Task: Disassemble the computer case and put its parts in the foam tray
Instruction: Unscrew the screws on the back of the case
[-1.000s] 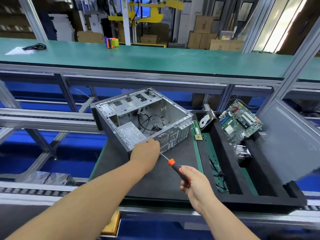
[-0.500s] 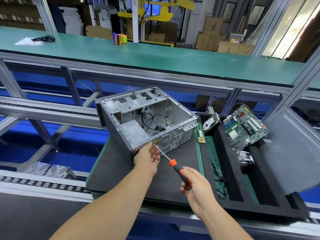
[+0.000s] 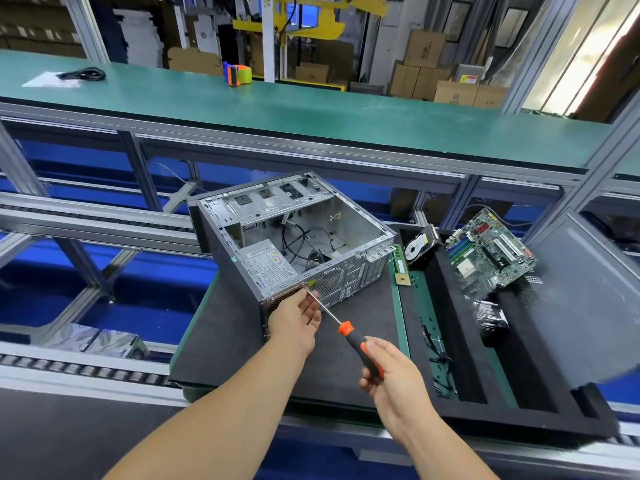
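The grey computer case point(image 3: 346, 216) lies open on a black mat, with the power supply point(image 3: 268, 263) and loose cables inside. My left hand point(image 3: 294, 320) is at the case's rear corner, fingertips pinching the tip of the screwdriver point(image 3: 356, 344) where it meets the metal; any screw there is hidden. My right hand point(image 3: 394, 382) grips the orange-and-black handle. To the right, the black foam tray point(image 3: 460, 341) holds a motherboard point(image 3: 491, 251), hard drive point(image 3: 419, 245), RAM stick point(image 3: 400, 265) and heatsink point(image 3: 490, 317).
A grey side panel point(image 3: 581, 306) leans over the tray's right end. A green bench point(image 3: 311, 109) runs across behind, with a tape dispenser point(image 3: 237, 74) and a black cable point(image 3: 83, 74). A roller conveyor point(image 3: 69, 370) passes at the lower left.
My left hand has turned palm-up and shifted along the case's rear edge to the screwdriver tip. The screwdriver tip rose to the edge. The right hand kept its grip.
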